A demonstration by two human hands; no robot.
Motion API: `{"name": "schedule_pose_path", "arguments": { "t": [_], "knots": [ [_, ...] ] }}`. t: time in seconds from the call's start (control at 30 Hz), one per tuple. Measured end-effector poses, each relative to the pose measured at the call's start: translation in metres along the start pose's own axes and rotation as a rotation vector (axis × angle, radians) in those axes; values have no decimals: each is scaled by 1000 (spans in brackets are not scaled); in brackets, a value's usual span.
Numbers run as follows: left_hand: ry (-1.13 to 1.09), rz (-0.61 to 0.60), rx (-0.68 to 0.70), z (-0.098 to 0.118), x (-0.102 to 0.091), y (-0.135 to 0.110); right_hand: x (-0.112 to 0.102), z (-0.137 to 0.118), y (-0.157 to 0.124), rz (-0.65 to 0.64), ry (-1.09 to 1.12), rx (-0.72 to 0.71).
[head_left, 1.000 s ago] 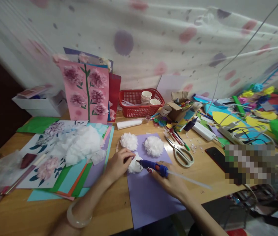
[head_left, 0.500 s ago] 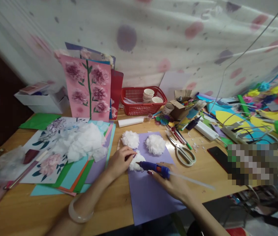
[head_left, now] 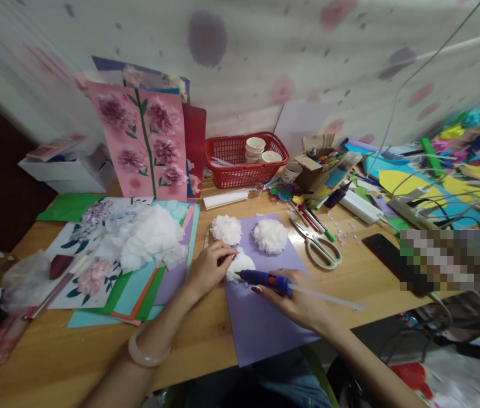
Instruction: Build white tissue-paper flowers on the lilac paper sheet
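My right hand (head_left: pixel 297 297) is closed around a blue glue gun (head_left: pixel 267 280), with a clear glue stick (head_left: pixel 328 296) poking out of its back end. The gun's nozzle points left, at the lower white paper flower (head_left: pixel 241 264); whether it touches cannot be told. My left hand (head_left: pixel 212 266) is closed at that flower's left edge, thumb and finger pinched together there. Two fuller white flowers (head_left: pixel 226 229) (head_left: pixel 270 236) lie just beyond, the right one on a purple sheet of paper (head_left: pixel 260 334).
Scissors (head_left: pixel 318 246), markers (head_left: pixel 308 218) and a phone (head_left: pixel 393 263) lie to the right. At left, white tissue paper (head_left: pixel 150 238) covers coloured sheets (head_left: pixel 137 294). A red basket (head_left: pixel 233 177) with cups stands behind, beside a pink flower picture (head_left: pixel 137 147).
The camera view has shifted slightly, so the table appears higher and nearer. Both hands keep nearly the same place at the lower flower, the glue gun still pointing at it.
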State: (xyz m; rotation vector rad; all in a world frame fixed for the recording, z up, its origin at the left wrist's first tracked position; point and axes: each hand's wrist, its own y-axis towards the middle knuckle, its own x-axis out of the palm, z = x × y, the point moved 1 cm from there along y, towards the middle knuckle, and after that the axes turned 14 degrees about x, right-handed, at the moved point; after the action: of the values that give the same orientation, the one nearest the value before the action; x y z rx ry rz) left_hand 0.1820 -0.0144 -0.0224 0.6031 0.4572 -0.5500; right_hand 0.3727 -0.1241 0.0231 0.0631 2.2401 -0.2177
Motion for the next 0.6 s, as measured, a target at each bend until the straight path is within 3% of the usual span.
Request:
{"name": "schedule_pose_path", "arguments": {
  "t": [0.17, 0.6],
  "knots": [
    [-7, -1, -9, -1, -1, 0, 1, -3, 1, 54, -20, 11],
    [-14, -1, -16, -3, 0, -1, 0, -2, -6, -38, -57, -1]
  ]
}}
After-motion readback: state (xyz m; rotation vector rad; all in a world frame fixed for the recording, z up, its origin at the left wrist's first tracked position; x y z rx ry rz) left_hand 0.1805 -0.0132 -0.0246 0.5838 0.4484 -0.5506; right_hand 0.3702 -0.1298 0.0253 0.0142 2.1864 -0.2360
